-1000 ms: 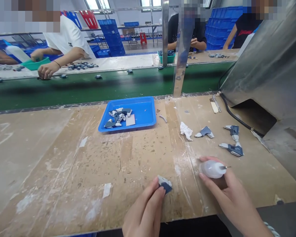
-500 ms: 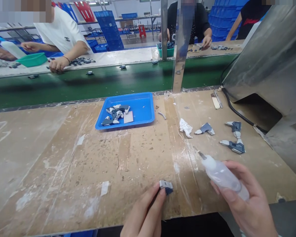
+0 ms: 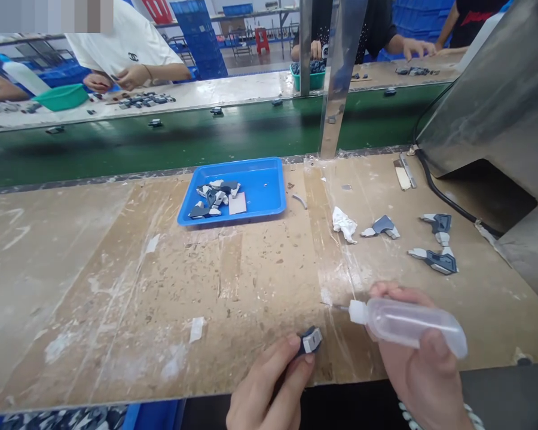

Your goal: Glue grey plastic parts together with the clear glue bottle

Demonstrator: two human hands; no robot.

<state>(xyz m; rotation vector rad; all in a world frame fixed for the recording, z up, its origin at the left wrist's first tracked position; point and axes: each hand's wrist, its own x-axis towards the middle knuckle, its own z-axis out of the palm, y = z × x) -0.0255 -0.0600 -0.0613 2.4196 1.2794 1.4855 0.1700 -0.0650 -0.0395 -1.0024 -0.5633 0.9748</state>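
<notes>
Pinched between the fingertips of my left hand (image 3: 269,382) is a small dark blue and light grey plastic part (image 3: 311,340), just above the table's near edge. My right hand (image 3: 416,358) is wrapped around a clear squeeze bottle (image 3: 412,322) with a white cap and a thin needle tip. The bottle lies nearly level, its needle pointing left, above and to the right of the plastic part and apart from it. Further right on the table rest a grey-blue angled part (image 3: 382,227) and two more such parts (image 3: 439,261), beside a crumpled white tissue (image 3: 343,224).
A blue tray (image 3: 264,203) holds several grey parts and a pinkish square piece. Behind it runs a green conveyor belt (image 3: 260,131) carrying small parts, with co-workers across it. A metal post (image 3: 334,113) and a metal housing (image 3: 488,131) with a black cable stand at the right.
The bottle has swung from pointing up-left to nearly level, needle leftward. My left hand has turned the small part so its light grey face shows more. Co-workers' hands and belt parts have shifted.
</notes>
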